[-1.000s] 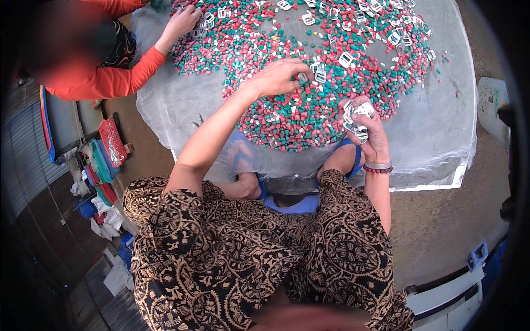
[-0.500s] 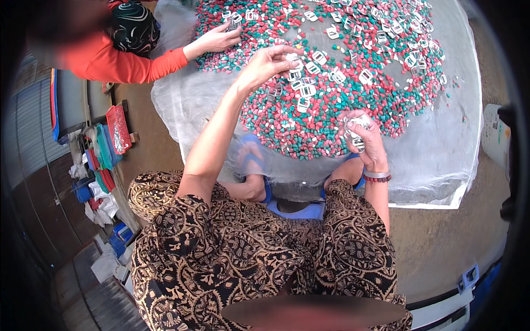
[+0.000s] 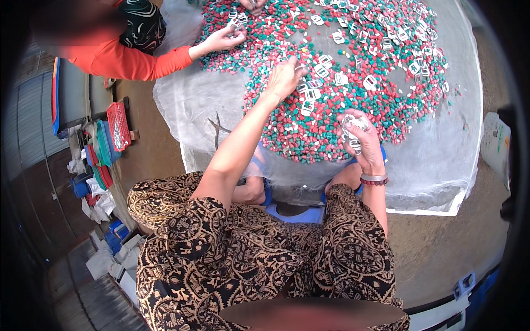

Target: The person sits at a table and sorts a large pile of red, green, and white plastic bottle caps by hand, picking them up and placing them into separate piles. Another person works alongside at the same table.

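Observation:
My right hand [image 3: 364, 138] is wrapped round a clump of white, partly see-through plastic buckles [image 3: 353, 132], held above the near edge of a heap of small red, green and white pebble-like pieces [image 3: 309, 138]. Over the middle of that heap, my left hand [image 3: 284, 80] reaches down with bent fingers pressed close together. Its fingertips are partly hidden, so what they hold does not show. Beside it, several loose buckles [image 3: 310, 94] lie on top of the pieces. More buckles [image 3: 386, 43] are scattered across the far right of the heap.
A translucent sheet [image 3: 430, 165] lies under the heap. A co-worker's hand [image 3: 223, 39] in a red sleeve touches buckles at the far left. Thin dark forked sticks or a tool [image 3: 217, 128] rest left of my forearm. A red basket [image 3: 118, 124] stands at the left.
My left hand has turned and lowered onto the heap beside the loose buckles. A co-worker's second hand has come into view at the top. My right hand still grips its clump.

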